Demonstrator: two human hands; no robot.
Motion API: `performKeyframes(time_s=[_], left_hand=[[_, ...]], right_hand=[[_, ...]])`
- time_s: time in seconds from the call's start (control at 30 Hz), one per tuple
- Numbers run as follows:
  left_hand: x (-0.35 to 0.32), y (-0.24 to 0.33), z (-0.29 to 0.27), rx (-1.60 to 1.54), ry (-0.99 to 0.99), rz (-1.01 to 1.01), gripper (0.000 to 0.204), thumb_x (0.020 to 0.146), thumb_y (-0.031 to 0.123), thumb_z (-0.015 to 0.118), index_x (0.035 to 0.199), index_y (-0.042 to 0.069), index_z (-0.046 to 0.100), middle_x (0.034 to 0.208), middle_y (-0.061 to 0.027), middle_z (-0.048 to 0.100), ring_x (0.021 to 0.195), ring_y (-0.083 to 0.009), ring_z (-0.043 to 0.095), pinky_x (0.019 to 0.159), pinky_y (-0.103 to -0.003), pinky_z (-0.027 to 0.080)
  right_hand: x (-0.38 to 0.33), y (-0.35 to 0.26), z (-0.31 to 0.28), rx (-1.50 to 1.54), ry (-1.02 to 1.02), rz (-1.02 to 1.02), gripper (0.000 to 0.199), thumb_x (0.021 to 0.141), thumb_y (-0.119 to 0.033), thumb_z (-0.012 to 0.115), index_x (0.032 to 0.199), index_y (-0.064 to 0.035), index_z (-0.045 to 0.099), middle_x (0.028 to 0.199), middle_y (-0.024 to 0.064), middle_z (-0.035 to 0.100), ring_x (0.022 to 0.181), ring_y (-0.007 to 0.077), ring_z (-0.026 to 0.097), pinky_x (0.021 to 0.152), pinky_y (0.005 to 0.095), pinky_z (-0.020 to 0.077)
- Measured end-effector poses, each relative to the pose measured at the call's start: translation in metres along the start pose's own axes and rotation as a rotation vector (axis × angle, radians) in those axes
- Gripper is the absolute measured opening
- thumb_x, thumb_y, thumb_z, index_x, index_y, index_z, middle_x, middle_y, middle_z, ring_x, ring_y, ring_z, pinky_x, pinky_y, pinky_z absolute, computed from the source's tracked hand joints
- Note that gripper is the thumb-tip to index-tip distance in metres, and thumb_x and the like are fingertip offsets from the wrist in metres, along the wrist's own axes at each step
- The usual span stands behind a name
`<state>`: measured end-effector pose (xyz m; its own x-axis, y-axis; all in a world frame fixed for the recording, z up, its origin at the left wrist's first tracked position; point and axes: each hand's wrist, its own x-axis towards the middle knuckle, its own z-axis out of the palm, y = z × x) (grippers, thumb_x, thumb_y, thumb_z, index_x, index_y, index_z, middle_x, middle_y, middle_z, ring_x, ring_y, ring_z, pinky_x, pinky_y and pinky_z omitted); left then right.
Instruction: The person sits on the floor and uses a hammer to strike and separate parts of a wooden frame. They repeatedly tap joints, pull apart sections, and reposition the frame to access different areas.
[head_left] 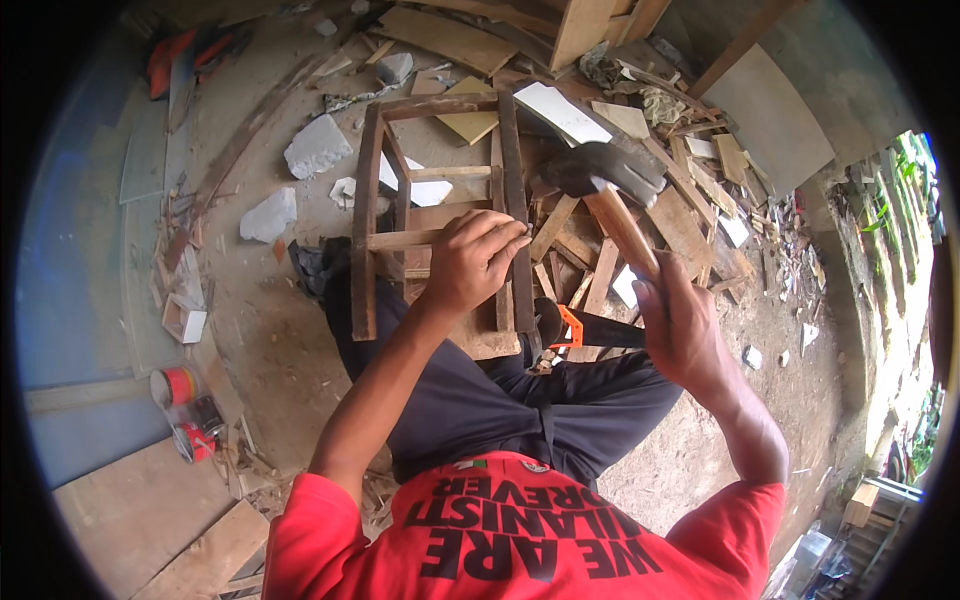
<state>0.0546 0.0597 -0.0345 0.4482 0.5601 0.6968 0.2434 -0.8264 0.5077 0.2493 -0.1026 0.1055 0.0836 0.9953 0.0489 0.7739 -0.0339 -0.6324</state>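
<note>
A rough wooden frame [366,210] made of dark slats rests on my knees and the dirt floor. My left hand [470,262] presses down on its near right corner, fingers curled as if pinching something small against the slat; what it pinches is hidden. My right hand [680,325] grips the wooden handle of a hammer [605,172], raised with its dark metal head above the frame's right rail. A hand saw with an orange and black handle [585,328] lies on the ground between my hands.
Wood offcuts and planks [690,200] pile up to the right and behind the frame. White broken chunks [317,145] lie to the left. Small cans [190,425] and boards [150,510] sit at lower left. A blue wall runs along the left.
</note>
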Motion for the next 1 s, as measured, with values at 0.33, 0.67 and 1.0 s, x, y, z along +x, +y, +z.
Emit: performKeyframes(time_s=[0.33, 0.67, 1.0], left_hand=[[0.001, 0.001, 0.000, 0.003, -0.005, 0.018, 0.011, 0.081, 0.008, 0.076, 0.089, 0.002, 0.071, 0.088, -0.0062, 0.067, 0.082, -0.0259, 0.065, 0.075, -0.037, 0.051], [0.001, 0.001, 0.001, -0.006, -0.014, 0.001, 0.012, 0.081, 0.010, 0.075, 0.091, 0.005, 0.071, 0.090, -0.0036, 0.066, 0.085, -0.0232, 0.065, 0.076, -0.036, 0.051], [0.001, 0.003, 0.000, -0.029, -0.034, 0.023, 0.010, 0.083, 0.008, 0.074, 0.088, 0.002, 0.068, 0.091, -0.0072, 0.066, 0.084, -0.0266, 0.065, 0.075, -0.037, 0.051]], right_hand=[[-0.002, 0.004, 0.006, -0.065, -0.079, -0.006, 0.022, 0.100, -0.013, 0.056, 0.115, -0.0004, 0.045, 0.064, 0.0234, 0.059, 0.060, 0.0461, 0.062, 0.050, 0.0506, 0.0438], [0.002, -0.001, -0.001, -0.024, -0.135, 0.041, 0.017, 0.100, -0.011, 0.055, 0.107, -0.0002, 0.043, 0.065, 0.0228, 0.058, 0.058, 0.0444, 0.061, 0.048, 0.0496, 0.0412], [-0.006, 0.006, -0.001, -0.004, -0.105, 0.054, 0.021, 0.100, -0.016, 0.055, 0.106, 0.0002, 0.044, 0.062, 0.0230, 0.058, 0.060, 0.0471, 0.060, 0.052, 0.0528, 0.0437]])
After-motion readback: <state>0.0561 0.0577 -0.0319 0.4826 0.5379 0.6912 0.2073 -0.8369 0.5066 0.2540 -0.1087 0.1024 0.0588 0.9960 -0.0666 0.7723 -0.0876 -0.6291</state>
